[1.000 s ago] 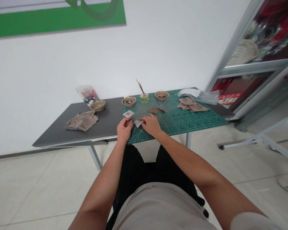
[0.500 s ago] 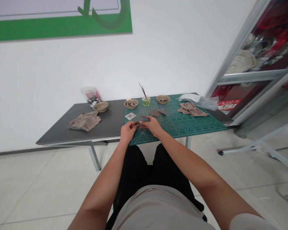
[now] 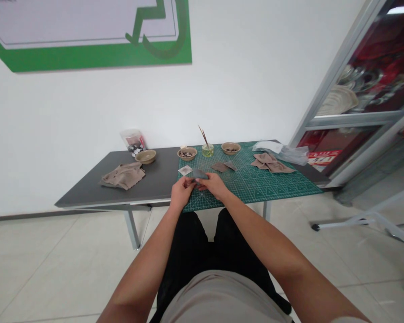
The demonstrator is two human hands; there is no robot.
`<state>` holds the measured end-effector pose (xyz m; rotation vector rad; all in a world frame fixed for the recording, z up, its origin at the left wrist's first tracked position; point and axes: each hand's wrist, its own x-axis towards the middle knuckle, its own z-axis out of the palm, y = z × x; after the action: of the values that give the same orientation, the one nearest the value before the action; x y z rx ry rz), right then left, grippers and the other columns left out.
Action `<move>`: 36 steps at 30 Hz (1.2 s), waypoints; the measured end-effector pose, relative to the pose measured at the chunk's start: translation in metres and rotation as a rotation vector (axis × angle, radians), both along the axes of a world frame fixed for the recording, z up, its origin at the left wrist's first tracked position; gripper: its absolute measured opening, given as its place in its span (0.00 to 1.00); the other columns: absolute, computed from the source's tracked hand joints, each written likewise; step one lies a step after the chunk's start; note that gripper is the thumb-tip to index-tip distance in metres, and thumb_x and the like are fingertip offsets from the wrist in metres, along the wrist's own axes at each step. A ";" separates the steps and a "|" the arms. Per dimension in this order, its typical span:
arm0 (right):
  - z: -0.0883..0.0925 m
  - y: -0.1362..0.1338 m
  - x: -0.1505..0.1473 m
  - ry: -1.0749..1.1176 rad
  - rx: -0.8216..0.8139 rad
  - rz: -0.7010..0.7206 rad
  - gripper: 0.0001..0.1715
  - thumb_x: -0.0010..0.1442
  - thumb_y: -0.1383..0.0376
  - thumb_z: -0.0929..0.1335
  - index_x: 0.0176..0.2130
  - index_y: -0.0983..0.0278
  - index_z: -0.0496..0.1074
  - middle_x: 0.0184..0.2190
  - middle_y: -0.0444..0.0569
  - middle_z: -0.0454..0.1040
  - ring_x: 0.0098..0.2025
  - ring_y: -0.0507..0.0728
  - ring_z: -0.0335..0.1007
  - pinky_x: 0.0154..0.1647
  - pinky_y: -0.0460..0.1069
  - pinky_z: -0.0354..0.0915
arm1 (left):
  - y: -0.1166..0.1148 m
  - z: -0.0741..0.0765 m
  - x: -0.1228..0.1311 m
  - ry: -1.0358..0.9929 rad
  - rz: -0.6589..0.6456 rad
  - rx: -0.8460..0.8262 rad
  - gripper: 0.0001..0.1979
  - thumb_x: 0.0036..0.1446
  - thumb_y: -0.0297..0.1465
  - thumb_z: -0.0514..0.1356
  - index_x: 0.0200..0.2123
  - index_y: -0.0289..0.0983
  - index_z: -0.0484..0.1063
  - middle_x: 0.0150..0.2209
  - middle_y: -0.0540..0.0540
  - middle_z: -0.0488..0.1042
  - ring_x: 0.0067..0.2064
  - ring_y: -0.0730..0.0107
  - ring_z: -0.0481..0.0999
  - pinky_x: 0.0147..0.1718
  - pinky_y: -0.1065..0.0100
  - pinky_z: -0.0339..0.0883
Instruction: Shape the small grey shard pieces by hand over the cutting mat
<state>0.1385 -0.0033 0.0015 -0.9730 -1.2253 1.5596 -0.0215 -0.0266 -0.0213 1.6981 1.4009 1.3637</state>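
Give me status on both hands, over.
Left hand and right hand on dark grey sheet. Held over green cutting mat. Pale square, brown pieces nearby.

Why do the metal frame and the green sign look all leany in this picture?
Head view: the lens seems to stretch things near the edges, so the metal frame leans and the green sign slants; the light looks soft, without strong glare.

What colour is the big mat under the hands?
The cutting mat is dark green with pale grid lines; it shows best in the head view.
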 end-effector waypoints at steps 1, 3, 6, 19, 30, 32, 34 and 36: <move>0.000 0.000 0.001 0.000 0.001 0.009 0.13 0.47 0.64 0.77 0.33 0.67 0.76 0.25 0.46 0.76 0.26 0.53 0.73 0.31 0.48 0.73 | 0.000 0.000 0.000 -0.002 0.004 -0.003 0.07 0.52 0.34 0.62 0.33 0.38 0.75 0.30 0.49 0.78 0.31 0.69 0.76 0.34 0.68 0.67; 0.000 0.000 0.001 -0.002 0.009 0.012 0.12 0.46 0.65 0.77 0.31 0.67 0.76 0.25 0.47 0.77 0.27 0.53 0.74 0.33 0.48 0.73 | 0.000 0.001 0.000 0.033 0.004 0.004 0.06 0.52 0.34 0.62 0.31 0.38 0.75 0.28 0.50 0.77 0.30 0.69 0.75 0.34 0.69 0.66; -0.002 -0.001 0.001 -0.014 0.039 -0.004 0.12 0.47 0.63 0.77 0.30 0.68 0.77 0.24 0.47 0.77 0.27 0.53 0.74 0.32 0.48 0.73 | -0.001 0.003 0.001 0.076 -0.005 0.027 0.06 0.53 0.34 0.61 0.28 0.38 0.74 0.27 0.51 0.76 0.30 0.69 0.74 0.33 0.69 0.65; -0.008 0.000 -0.004 -0.026 0.070 -0.021 0.11 0.50 0.63 0.76 0.30 0.68 0.76 0.23 0.47 0.76 0.26 0.52 0.74 0.34 0.48 0.73 | -0.005 0.001 0.006 0.111 0.062 0.064 0.06 0.55 0.34 0.60 0.29 0.39 0.73 0.27 0.51 0.76 0.30 0.70 0.73 0.33 0.69 0.63; -0.017 0.006 -0.009 -0.093 0.097 -0.099 0.08 0.55 0.65 0.72 0.29 0.68 0.74 0.21 0.46 0.75 0.22 0.51 0.72 0.27 0.46 0.71 | -0.006 0.002 0.005 0.167 0.038 0.054 0.07 0.54 0.35 0.59 0.28 0.38 0.73 0.26 0.52 0.75 0.29 0.72 0.72 0.32 0.71 0.63; -0.018 0.006 -0.008 -0.078 0.109 -0.087 0.09 0.54 0.64 0.73 0.29 0.68 0.75 0.21 0.46 0.75 0.23 0.51 0.72 0.29 0.46 0.71 | -0.007 0.002 0.005 0.168 0.061 0.050 0.07 0.54 0.35 0.60 0.29 0.38 0.73 0.26 0.52 0.76 0.29 0.71 0.72 0.32 0.71 0.63; -0.016 0.005 -0.007 -0.038 0.102 -0.045 0.10 0.53 0.63 0.74 0.31 0.69 0.76 0.23 0.46 0.76 0.25 0.51 0.73 0.32 0.47 0.72 | -0.007 0.003 0.006 0.129 0.078 0.036 0.08 0.54 0.36 0.60 0.30 0.37 0.73 0.27 0.51 0.76 0.30 0.71 0.73 0.32 0.71 0.63; -0.014 0.004 -0.005 -0.014 0.090 -0.019 0.11 0.52 0.63 0.75 0.32 0.69 0.76 0.24 0.46 0.76 0.26 0.52 0.73 0.34 0.48 0.72 | -0.007 0.003 0.006 0.087 0.072 0.025 0.08 0.54 0.36 0.60 0.30 0.37 0.73 0.27 0.51 0.76 0.30 0.71 0.74 0.32 0.71 0.64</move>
<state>0.1336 0.0009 -0.0122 -0.9358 -1.2809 1.4721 -0.0151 -0.0336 -0.0184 1.7578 1.5127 1.3662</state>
